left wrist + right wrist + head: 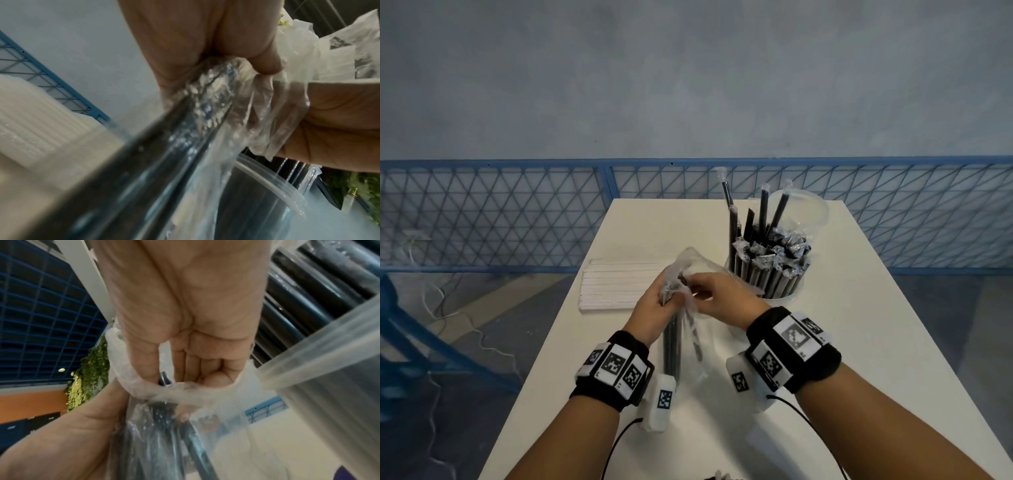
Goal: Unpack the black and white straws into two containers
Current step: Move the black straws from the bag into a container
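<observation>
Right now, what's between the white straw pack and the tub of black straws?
In the head view, both hands, left hand and right hand, holding a clear bag of black straws, between the white straw pack and the tub.

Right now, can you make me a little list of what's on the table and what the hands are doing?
left hand: grips the clear bag of black straws
right hand: pinches the bag's open top
container: clear tub, packed with upright wrapped black straws
white straws: flat pack lying on the table, left of the hands
second container: hard to tell; a clear rim shows below the bag in the left wrist view
</observation>
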{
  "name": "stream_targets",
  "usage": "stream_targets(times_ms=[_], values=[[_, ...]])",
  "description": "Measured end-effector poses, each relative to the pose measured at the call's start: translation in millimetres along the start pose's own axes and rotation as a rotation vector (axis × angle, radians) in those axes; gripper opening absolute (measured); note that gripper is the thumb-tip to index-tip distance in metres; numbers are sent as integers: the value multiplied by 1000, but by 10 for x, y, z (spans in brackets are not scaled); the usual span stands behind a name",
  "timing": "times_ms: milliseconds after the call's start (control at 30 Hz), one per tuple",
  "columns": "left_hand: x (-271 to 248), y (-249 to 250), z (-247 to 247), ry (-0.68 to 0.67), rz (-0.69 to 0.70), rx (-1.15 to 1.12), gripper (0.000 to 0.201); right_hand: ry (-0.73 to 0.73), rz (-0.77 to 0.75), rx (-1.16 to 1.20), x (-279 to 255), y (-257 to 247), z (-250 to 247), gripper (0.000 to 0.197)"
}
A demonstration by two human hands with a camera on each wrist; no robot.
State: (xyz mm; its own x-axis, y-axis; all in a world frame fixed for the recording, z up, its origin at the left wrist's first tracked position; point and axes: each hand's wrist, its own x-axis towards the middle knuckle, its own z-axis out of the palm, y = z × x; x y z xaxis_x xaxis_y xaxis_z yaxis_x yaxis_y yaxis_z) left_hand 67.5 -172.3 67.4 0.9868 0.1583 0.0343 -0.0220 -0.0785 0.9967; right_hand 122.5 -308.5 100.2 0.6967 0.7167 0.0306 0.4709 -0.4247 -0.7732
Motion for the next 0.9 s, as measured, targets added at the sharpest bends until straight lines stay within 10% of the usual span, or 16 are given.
stream_targets(times_ms=[100,333,467,600,900], values=[[-23,72,24,-89,10,-65,38,35,-21,197,-48,-69,26,22],[-41,-19,18,-130,-197,-33,156,-76,92,342,-102,-72,-82,18],[-5,61,149,-98,-254,-32,150,-23,183,437,-87,-30,-7,37],[-28,193,181,-134,-107,31,91,79,205,616,-117,-37,98,28],[-3,103,142,-65,-113,219,64,184,231,772,-142,-46,2,10]])
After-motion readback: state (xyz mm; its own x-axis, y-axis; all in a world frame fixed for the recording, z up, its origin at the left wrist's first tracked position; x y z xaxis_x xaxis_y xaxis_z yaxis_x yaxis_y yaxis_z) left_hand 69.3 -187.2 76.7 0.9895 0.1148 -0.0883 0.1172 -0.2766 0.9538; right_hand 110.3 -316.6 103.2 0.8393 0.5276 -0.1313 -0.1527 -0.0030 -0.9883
